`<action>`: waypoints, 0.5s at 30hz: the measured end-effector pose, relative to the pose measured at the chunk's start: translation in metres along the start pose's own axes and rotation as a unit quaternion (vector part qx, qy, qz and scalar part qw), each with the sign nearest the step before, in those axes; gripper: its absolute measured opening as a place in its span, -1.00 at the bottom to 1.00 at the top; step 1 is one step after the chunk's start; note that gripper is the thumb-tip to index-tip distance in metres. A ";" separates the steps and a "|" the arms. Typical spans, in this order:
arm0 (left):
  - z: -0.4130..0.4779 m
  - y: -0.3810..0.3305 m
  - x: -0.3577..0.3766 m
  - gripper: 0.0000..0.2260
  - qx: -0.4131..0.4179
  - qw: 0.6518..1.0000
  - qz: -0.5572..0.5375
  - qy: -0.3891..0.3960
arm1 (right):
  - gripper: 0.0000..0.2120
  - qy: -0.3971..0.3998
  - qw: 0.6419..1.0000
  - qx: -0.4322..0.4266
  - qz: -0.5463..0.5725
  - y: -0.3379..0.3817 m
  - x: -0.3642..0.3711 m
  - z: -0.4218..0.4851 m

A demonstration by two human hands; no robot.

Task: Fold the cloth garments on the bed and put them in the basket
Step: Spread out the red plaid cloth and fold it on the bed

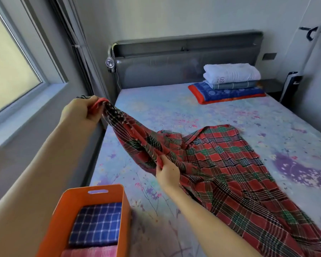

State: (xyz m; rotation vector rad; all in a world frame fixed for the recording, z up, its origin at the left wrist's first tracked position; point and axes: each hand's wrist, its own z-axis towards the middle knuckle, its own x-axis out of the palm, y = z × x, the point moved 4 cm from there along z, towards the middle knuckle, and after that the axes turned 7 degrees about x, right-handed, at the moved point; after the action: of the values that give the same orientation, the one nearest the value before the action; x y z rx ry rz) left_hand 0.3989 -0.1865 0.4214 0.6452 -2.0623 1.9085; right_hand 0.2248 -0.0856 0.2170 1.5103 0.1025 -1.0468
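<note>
A large red cloth with green and black checks [230, 160] lies spread over the right half of the bed [174, 108]. My left hand [80, 110] grips one bunched corner of it, raised above the bed's left edge. My right hand [167, 173] pinches the cloth's edge lower down, near the middle of the bed. The stretch between my hands hangs taut and off the sheet. An orange basket [109, 191] stands at the bed's near left corner, holding a folded blue checked cloth [96, 225] and a folded pink one [89, 252].
A stack of folded bedding [230, 78], white on grey on blue-and-red, sits by the grey headboard [174, 58]. A window and sill [26, 101] run along the left wall. A narrow gap separates the bed from that wall.
</note>
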 end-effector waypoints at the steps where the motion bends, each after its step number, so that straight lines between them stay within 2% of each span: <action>1: 0.004 -0.004 -0.001 -0.81 0.004 1.000 -0.006 -0.002 | -0.83 0.018 1.000 0.006 0.010 0.000 -0.004 0.004; 3: 0.016 -0.022 -0.010 -0.81 0.035 0.999 -0.003 -0.017 | -0.85 0.070 0.997 -0.001 0.014 0.016 -0.015 0.006; 5: 0.024 -0.039 -0.020 -0.77 0.071 0.997 0.012 -0.025 | -0.88 0.194 0.979 -0.029 0.054 0.044 -0.027 -0.005; 6: 0.023 -0.049 -0.023 -0.73 0.090 0.995 0.029 -0.010 | -0.90 0.286 0.952 -0.043 0.099 0.061 -0.032 -0.015; 8: 0.023 -0.065 -0.028 -0.70 0.101 0.994 0.049 -0.005 | -0.87 0.447 0.870 -0.023 0.206 0.090 -0.044 -0.035; 9: 0.017 -0.076 -0.033 -0.69 0.112 0.991 0.076 -0.004 | -0.87 0.479 0.842 0.000 0.250 0.098 -0.048 -0.039; 10: 0.017 -0.080 -0.038 -0.68 0.123 0.986 0.110 -0.004 | -0.90 0.476 0.836 0.022 0.272 0.099 -0.051 -0.036; 11: 0.011 -0.085 -0.041 -0.64 0.128 0.981 0.145 0.007 | -0.90 0.457 0.849 0.032 0.264 0.098 -0.053 -0.034; 12: 0.006 -0.090 -0.046 -0.58 0.114 0.985 0.131 0.011 | -0.84 0.447 0.862 0.033 0.237 0.097 -0.051 -0.037; 14: 0.013 -0.089 -0.069 -0.51 0.106 0.984 0.142 -0.023 | -0.81 0.470 0.861 0.034 0.189 0.093 -0.045 -0.050; 15: 0.016 -0.085 -0.077 -0.55 0.093 0.980 0.169 -0.046 | -0.84 0.487 0.855 0.028 0.176 0.094 -0.042 -0.059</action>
State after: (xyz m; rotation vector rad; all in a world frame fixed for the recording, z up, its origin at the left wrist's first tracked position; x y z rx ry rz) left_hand 0.5092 -0.1946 0.4577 0.4507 -2.1814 2.3209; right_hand 0.2890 -0.0403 0.3068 1.8965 0.4846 0.0862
